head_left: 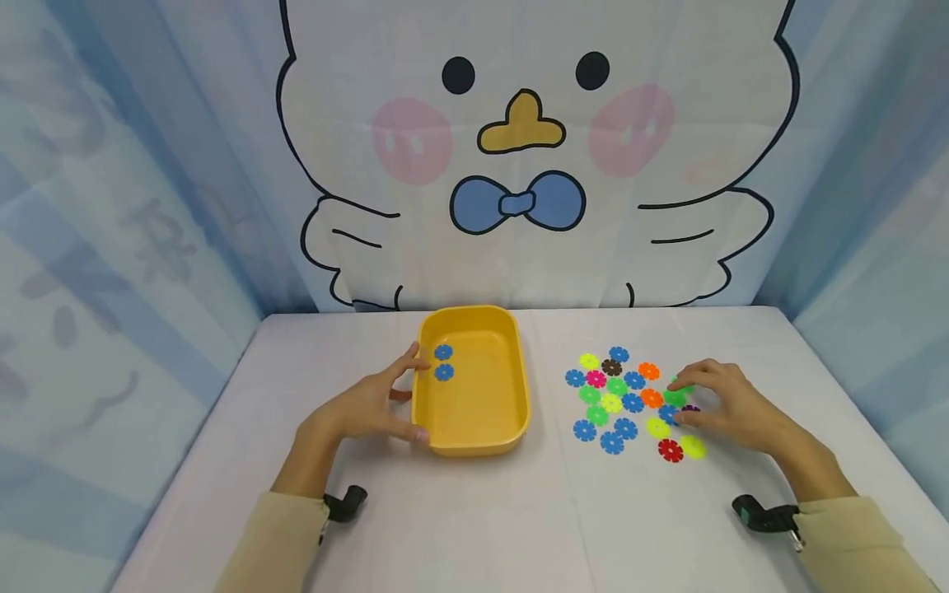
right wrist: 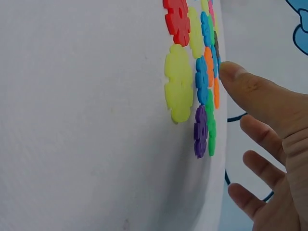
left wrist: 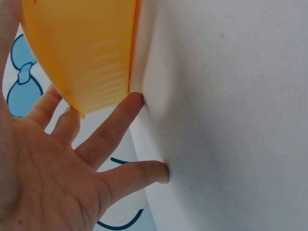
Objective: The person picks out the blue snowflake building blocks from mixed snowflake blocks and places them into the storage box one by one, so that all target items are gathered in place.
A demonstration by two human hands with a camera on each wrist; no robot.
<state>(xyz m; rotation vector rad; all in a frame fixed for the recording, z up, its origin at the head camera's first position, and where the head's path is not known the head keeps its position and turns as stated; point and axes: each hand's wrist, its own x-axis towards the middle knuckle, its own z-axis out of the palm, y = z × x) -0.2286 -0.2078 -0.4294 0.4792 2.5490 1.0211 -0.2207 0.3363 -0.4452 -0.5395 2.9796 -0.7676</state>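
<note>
A yellow tray (head_left: 474, 451) lies on the table with two blue notched plastic discs (head_left: 444, 372) inside, near its left wall. My left hand (head_left: 371, 403) holds the tray by its left rim, thumb and index finger over the edge; in the left wrist view the other fingers (left wrist: 110, 130) spread outside the wall. To the right lie several loose notched discs (head_left: 611, 403) in mixed colours. My right hand (head_left: 730, 403) hovers at their right side, thumb by a blue disc (head_left: 668, 414), index fingertip over a green disc (head_left: 675, 397). No disc shows in its grasp.
The discs lie flat and close together, with a red disc (head_left: 670, 450) and a yellow disc (head_left: 693, 447) at the near edge. A white cloth covers the table (head_left: 489, 527). A printed curtain (head_left: 519, 263) stands directly behind it.
</note>
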